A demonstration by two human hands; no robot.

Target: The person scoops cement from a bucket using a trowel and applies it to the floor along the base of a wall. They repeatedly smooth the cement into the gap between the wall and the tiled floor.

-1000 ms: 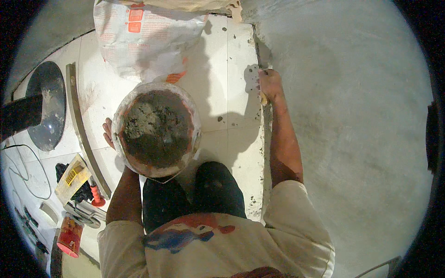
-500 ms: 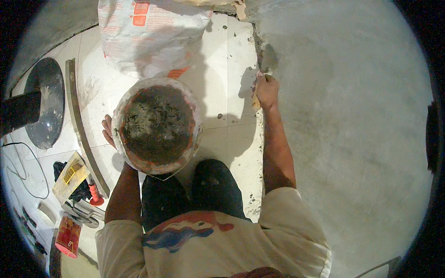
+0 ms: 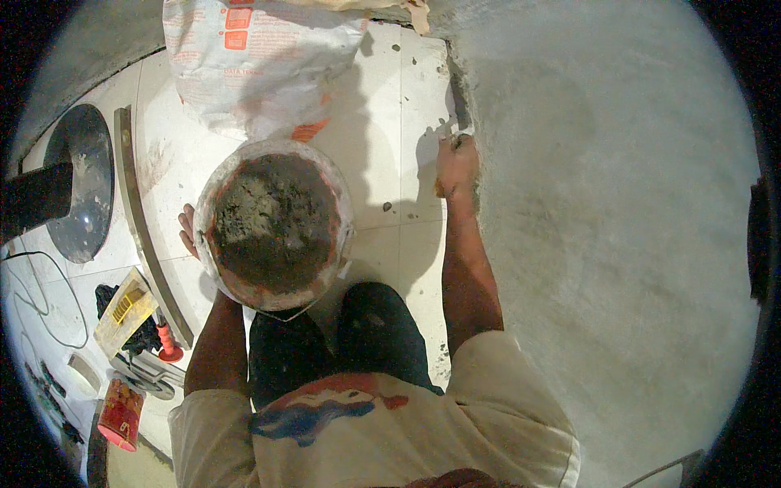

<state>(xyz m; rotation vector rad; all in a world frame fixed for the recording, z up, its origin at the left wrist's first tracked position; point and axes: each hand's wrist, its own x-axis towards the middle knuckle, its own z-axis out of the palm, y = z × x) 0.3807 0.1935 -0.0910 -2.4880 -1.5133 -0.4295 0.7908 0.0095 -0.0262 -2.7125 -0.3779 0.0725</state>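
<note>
Across the right of the frame stretches a grey wall (image 3: pixel 602 228); left of centre, a bucket (image 3: pixel 346 218) of dark mortar (image 3: pixel 272 224) stands by the knees (image 3: pixel 370 325), presumably for easy reach. Upper centre, the right hand (image 3: pixel 457 167) wraps a trowel (image 3: pixel 461 107) at the wall's edge; the left hand's (image 3: pixel 188 230) extended fingers seemingly steady the bucket.

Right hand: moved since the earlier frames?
Yes. The right hand has shifted left and slightly down the view, ending nearer the dark spot on the pale tiles.
</note>
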